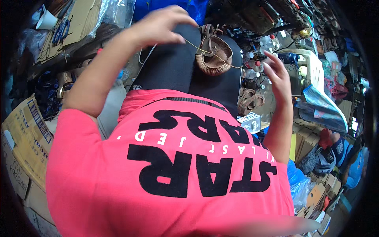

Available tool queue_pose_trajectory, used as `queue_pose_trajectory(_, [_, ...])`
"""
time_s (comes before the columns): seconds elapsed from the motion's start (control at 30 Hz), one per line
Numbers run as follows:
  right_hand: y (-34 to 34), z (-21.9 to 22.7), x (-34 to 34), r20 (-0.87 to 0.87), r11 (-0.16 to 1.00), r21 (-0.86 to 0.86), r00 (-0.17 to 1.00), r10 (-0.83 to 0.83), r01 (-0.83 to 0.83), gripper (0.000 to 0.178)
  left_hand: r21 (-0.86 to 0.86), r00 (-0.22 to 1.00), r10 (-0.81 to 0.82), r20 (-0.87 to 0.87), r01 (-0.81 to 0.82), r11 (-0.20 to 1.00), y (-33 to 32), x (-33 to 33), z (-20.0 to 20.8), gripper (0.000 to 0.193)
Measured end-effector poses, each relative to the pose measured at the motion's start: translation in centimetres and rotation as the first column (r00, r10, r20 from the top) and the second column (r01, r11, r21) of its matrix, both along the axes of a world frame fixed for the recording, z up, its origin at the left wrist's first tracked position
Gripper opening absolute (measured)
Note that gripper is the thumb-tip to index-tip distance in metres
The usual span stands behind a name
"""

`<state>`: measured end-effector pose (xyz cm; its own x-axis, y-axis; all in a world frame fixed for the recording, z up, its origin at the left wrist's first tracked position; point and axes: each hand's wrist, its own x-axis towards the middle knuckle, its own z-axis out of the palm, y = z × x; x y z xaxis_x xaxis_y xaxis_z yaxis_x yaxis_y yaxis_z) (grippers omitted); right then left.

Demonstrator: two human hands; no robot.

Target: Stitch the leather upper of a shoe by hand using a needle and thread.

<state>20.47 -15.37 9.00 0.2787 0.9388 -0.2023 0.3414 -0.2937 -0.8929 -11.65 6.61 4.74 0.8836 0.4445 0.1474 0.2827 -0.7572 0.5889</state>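
A brown leather shoe upper [213,59] with a gathered toe and tied laces rests on my lap, toe towards me. A thin pale thread [192,44] runs from it up to my left hand [169,25], where it meets the thumb; the fingers are curled, and part of the grip is hidden. On the other side the thread trails over the shoe towards my right hand [277,73], raised beside my knee. Its fingers are bent and slightly blurred; what they hold is too small to make out. Neither hand touches the leather.
Blue-handled scissors [61,31] and a white cup [46,19] lie on a cluttered bench at the left. More brown shoe pieces [250,100] and several small bottles [252,65] stand close by my right knee. Cardboard boxes [27,138] stack up at the lower left.
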Motion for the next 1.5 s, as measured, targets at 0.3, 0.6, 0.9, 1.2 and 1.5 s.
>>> queue_pose_trajectory(0.3, [7.0,0.2,-7.0,0.323,0.842,-0.456,0.828,0.458,-0.288,0.026,0.078,0.955,-0.229,-0.189,0.248,0.966,-3.2,6.0,0.3,0.075])
queue_pose_trajectory(0.6, [5.8,-1.9,-8.0,-0.045,0.854,-0.396,0.936,0.350,-0.338,0.021,0.185,0.954,-0.255,-0.156,0.282,0.941,-2.4,5.5,-0.6,0.072])
queue_pose_trajectory(0.9, [5.6,-2.7,-6.5,-0.296,0.873,-0.391,0.938,0.179,-0.290,0.020,0.225,0.988,-0.147,0.048,0.133,0.965,-1.0,3.0,-1.6,0.043])
queue_pose_trajectory(1.2, [5.1,-5.4,-5.5,-0.355,0.954,-0.258,0.933,0.054,-0.153,0.023,0.337,0.972,-0.058,-0.228,0.135,0.932,1.2,4.7,-1.2,0.017])
queue_pose_trajectory(1.5, [7.8,-5.8,-3.1,-0.104,0.889,-0.287,0.934,0.342,-0.358,0.027,0.134,0.970,-0.243,-0.007,0.242,0.961,-5.2,5.4,-0.2,0.032])
